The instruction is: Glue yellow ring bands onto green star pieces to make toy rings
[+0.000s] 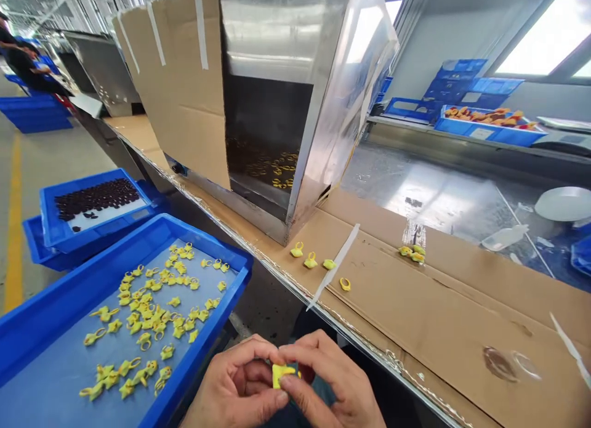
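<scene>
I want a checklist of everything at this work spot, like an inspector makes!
Surface: cardboard-covered bench with tape strips and a stain.
Job's things: one yellow ring piece pinched between the fingertips of both hands; blue tray at the left holding many more yellow pieces.
Clutter: four loose yellow pieces on the cardboard, a few more farther right.
Hands: left hand and right hand together on the piece.
Cables: nothing seen.
Surroundings: metal box machine with cardboard side; second blue tray of dark pieces; blue crates by the window; a person far left.
</scene>
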`<state>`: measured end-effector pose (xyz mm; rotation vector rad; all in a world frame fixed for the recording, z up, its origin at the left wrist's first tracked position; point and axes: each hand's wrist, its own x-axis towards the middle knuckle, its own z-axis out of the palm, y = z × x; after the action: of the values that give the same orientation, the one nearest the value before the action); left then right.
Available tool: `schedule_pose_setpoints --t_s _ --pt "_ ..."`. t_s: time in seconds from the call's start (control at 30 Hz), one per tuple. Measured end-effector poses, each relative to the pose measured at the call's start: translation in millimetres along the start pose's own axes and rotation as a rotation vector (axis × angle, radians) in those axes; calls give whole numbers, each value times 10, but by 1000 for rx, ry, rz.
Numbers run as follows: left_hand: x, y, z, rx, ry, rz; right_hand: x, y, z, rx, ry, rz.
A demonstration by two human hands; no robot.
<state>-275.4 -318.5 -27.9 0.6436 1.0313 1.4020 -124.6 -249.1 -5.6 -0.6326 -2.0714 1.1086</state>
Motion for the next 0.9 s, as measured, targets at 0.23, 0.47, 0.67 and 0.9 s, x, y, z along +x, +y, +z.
schedule_pose_setpoints --t_s 0.23,0.47,0.67,0.9 --pt "2 146 6 187 -36 -5 -63 -83 -99 127 30 241" --pt "23 143 37 229 -41 12 -91 -68 -113 175 10 305" --pt "-13 75 90 137 10 55 -73 -90 -90 46 -2 217" --pt "321 125 -601 558 210 -7 -44 -30 -192 65 -6 194"
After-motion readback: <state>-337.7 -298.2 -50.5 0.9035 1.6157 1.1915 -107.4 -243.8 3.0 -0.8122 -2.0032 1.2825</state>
